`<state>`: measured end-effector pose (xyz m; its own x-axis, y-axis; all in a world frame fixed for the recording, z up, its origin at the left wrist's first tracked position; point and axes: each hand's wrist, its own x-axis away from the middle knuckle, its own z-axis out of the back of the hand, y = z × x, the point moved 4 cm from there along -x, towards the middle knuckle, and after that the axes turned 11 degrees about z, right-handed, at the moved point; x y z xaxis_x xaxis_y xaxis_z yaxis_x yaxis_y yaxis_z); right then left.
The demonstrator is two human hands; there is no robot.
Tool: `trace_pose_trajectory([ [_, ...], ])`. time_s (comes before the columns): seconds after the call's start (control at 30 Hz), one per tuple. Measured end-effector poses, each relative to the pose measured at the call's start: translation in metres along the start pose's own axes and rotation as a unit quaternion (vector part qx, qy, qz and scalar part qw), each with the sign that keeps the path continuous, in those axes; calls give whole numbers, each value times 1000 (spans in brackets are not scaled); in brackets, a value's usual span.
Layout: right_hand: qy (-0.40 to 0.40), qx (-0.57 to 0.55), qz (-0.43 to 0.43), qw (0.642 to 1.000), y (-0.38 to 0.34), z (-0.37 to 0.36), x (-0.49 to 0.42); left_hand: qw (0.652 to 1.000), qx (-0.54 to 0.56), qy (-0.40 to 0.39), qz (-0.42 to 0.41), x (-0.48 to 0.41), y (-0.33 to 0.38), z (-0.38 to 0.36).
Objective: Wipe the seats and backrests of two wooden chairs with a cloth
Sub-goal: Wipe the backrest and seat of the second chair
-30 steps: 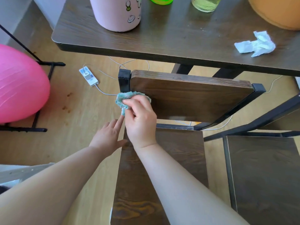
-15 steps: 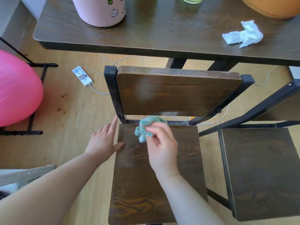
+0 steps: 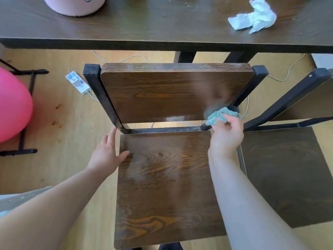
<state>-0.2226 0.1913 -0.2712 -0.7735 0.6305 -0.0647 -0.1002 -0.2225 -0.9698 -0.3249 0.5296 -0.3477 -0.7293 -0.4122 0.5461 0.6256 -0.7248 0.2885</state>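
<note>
A dark wooden chair stands right below me, its backrest (image 3: 171, 91) upright and its seat (image 3: 162, 186) glossy with damp streaks. My right hand (image 3: 226, 134) is shut on a bunched teal cloth (image 3: 219, 115), pressed at the backrest's lower right corner by the black frame post. My left hand (image 3: 107, 153) lies flat with fingers apart on the seat's left edge, thumb on the wood. A second wooden chair shows its seat (image 3: 288, 174) at the right, its backrest mostly out of frame.
A dark table (image 3: 144, 24) runs across the top, carrying a pink container (image 3: 75, 4) and a crumpled white tissue (image 3: 254, 17). On the wooden floor lie a white power strip (image 3: 77, 83) with cables. A pink ball (image 3: 12, 105) sits on a black stand at the left.
My right hand has carried the cloth from the backrest's upper left corner, down past the seat's back edge, over to the backrest's lower right corner. My left hand stayed on the seat's left edge.
</note>
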Motion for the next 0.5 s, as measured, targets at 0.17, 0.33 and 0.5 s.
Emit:
trace_pose_trajectory([
  [0.17, -73, 15, 12, 997, -5, -24, 34, 1000, -3, -8, -10, -1, -1, 3],
  [0.33, -165, 19, 81, 983, -21, -73, 92, 1000, -2, -15, -17, -3, -1, 4],
  [0.5, -253, 10, 166, 953, -39, -120, 145, 999, -15, -26, -28, -5, -2, 6],
])
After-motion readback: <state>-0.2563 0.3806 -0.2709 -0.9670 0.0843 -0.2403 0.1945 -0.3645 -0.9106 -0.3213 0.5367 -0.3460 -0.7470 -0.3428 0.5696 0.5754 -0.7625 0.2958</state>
